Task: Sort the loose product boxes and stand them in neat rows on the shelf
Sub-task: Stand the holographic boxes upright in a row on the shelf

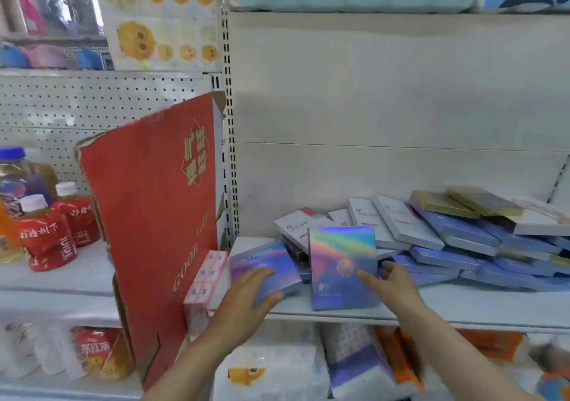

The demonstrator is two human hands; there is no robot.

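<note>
My right hand pinches a shiny rainbow box upright by its edge at the shelf front; my left hand lies flat, fingers straight, on a purple box. Light, stiff, probably slippery: best held by the edges.

On the shelf, one box stands at the front; a loose pile of boxes lies behind and right.
</note>
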